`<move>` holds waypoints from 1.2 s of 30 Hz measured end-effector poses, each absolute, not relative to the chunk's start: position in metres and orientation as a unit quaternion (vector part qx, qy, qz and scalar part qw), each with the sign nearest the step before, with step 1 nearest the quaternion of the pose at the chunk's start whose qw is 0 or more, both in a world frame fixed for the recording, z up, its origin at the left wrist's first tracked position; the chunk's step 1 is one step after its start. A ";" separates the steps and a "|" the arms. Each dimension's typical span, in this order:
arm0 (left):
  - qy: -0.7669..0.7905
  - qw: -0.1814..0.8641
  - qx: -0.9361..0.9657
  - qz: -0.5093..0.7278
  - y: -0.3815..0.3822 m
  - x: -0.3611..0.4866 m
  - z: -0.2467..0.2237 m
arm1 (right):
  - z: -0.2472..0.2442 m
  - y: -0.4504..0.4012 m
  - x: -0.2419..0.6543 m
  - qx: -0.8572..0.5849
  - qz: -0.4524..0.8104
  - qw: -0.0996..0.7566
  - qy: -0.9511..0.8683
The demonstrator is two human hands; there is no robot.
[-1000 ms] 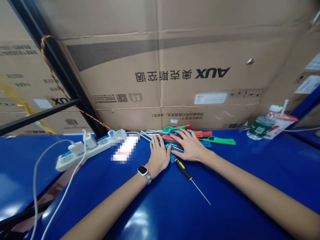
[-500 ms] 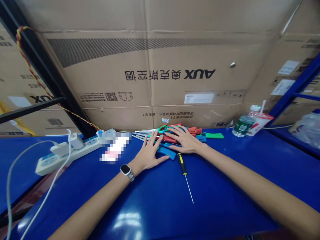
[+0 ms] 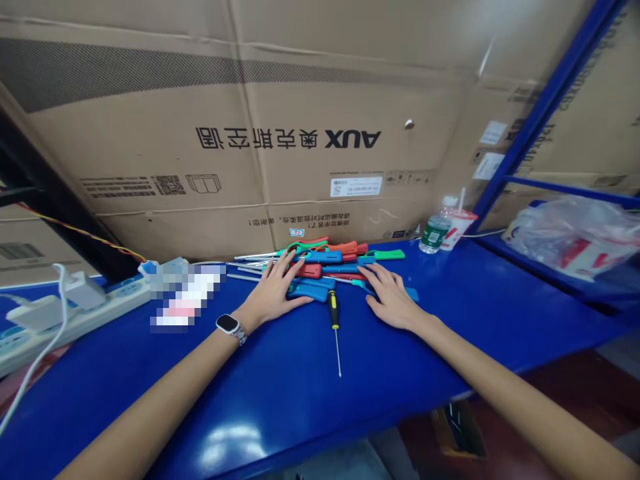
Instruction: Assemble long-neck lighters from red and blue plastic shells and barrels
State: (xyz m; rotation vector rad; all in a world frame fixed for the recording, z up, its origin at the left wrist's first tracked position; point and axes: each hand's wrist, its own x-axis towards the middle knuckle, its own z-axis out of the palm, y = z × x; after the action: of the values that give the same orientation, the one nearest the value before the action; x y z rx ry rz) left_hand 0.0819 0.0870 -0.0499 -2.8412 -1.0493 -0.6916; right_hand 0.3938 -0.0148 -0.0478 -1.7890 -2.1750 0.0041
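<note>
Several long-nosed lighters with red, blue, green and orange handles lie in a loose pile (image 3: 327, 257) at the back of the table, their metal tubes mostly pointing left. My left hand (image 3: 273, 293), with a watch (image 3: 231, 327) on its wrist, rests palm down on the pile's left front, fingers spread. At the pile's right front, my right hand (image 3: 393, 300) lies flat over a blue lighter (image 3: 412, 294), partly covering it, with its fingers apart. A black and yellow screwdriver (image 3: 334, 313) lies between my hands, its shaft toward me.
A large cardboard box (image 3: 280, 167) walls off the back of the blue table (image 3: 280, 400). On the left are a white power strip (image 3: 120, 293) with plugs and cables, and a blurred-out item (image 3: 190, 300). A bottle (image 3: 435, 230) and a cup (image 3: 459, 230) stand back right.
My right hand has slid right, off the middle of the pile, and a blue lighter now shows beneath it there. My left hand stays on the pile. The view has turned right.
</note>
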 end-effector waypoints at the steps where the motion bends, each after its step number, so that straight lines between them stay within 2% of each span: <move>1: -0.334 0.021 -0.915 -0.226 0.084 0.081 -0.049 | -0.048 -0.016 0.392 -0.623 0.011 0.165 -0.764; 5: -0.326 0.029 -0.914 -0.239 0.067 0.081 -0.041 | -0.039 -0.019 0.384 -0.635 -0.022 0.187 -0.749; 9: -0.303 0.030 -0.921 -0.241 0.058 0.084 -0.038 | -0.033 -0.028 0.391 -0.660 -0.087 0.147 -0.731; 17: -0.301 0.009 -0.922 -0.242 0.065 0.083 -0.047 | -0.039 -0.035 0.414 -0.591 -0.059 0.136 -0.793; 22: -0.328 -0.014 -0.918 -0.222 0.069 0.081 -0.055 | -0.037 -0.037 0.422 -0.607 -0.038 0.142 -0.781; 31: -0.356 -0.020 -0.910 -0.213 0.066 0.081 -0.055 | -0.024 -0.032 0.434 -0.607 -0.092 0.146 -0.776; 34: -0.366 -0.023 -0.905 -0.215 0.066 0.081 -0.055 | -0.022 -0.031 0.449 -0.602 -0.110 0.173 -0.772; 36: -0.369 -0.027 -0.904 -0.212 0.066 0.082 -0.056 | -0.022 -0.028 0.454 -0.598 -0.114 0.225 -0.761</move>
State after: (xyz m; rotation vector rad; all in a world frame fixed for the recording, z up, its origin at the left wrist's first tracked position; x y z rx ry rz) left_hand 0.0823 0.0661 -0.0559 -2.8904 -1.1805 -0.6766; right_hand 0.4542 -0.0278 -0.0222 -1.6485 -2.0989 -0.3144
